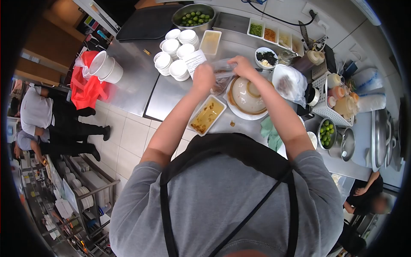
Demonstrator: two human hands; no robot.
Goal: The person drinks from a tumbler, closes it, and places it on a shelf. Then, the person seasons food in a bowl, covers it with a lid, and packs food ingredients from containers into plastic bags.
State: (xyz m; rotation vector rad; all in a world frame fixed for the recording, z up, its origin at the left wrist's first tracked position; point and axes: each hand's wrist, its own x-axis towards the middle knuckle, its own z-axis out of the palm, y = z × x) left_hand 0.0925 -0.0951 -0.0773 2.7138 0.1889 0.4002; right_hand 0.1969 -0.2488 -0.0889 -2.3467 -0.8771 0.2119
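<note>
A clear plastic bag with something brownish in it is stretched between my two hands. My left hand is closed on the bag's left side, close to a printed white paper slip; whether it also grips the slip is hard to see. With its fingers bent, my right hand pinches the bag's upper right edge. Just below the bag sits a white rectangular tub with yellowish liquid and brown bits. Under my right forearm is a lidded clay pot on a white plate.
Stacked white bowls and a pale rectangular container stand beyond my left hand. A bowl of green citrus is at the back. Sauce bottles in a basket line the right. A red bag hangs left; co-workers stand nearby.
</note>
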